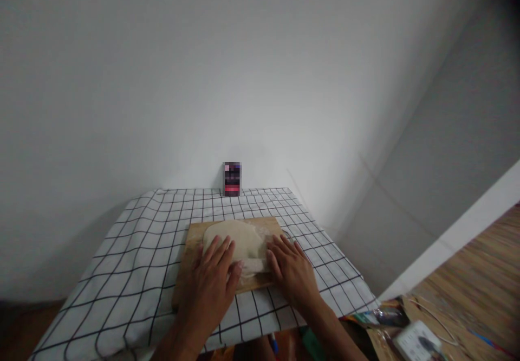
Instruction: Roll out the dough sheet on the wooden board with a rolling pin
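Observation:
A pale, flattened sheet of dough (231, 236) lies on a wooden board (195, 232). Its near edge looks raised into a thicker strip, pale with flour. My left hand (215, 274) rests on the near left part of the dough, palm down, its fingers spread. On the right side, my right hand (293, 269) lies palm down with fingers stretched out, touching the dough's right edge and the board. Neither hand is wrapped round anything. Parts of the dough and board are hidden under both hands.
A white tablecloth with black checks (138, 258) covers the table. At its far edge a blurred dark box-like object (232, 179) leans against the white wall (260, 79). Low on the right are a white box (417, 342), packets and a cable. Wooden floor (487, 269) shows beyond.

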### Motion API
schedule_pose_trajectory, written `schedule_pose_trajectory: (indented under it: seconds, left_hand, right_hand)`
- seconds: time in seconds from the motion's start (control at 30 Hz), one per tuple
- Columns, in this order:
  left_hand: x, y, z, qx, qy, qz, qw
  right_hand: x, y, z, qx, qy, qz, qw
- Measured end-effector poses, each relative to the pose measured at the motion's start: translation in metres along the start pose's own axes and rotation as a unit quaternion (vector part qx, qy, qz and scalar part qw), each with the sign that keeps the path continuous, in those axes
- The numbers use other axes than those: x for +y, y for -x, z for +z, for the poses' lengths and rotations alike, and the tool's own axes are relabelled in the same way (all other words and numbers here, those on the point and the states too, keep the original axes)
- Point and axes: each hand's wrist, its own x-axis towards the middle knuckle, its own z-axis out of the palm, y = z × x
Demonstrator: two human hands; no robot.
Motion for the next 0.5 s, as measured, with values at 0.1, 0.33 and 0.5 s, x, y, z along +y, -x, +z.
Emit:
schedule_pose_trajectory:
  seconds: [0.1, 0.33, 0.5]
  left_hand:
    - [0.002, -0.007, 0.000, -0.001, -0.005, -0.007, 1.000]
    - [0.003, -0.013, 0.005, -0.007, -0.024, -0.033, 0.999]
    - [0.001, -0.006, 0.011, 0.023, -0.028, -0.014, 0.999]
  right_hand:
    - [0.008, -0.032, 0.001, -0.017, 0.003, 0.006, 1.000]
    - [0.009, -0.082, -0.003, -0.055, -0.025, -0.020, 0.998]
    - [0.012, -0.050, 0.000, -0.030, -0.012, -0.038, 0.999]
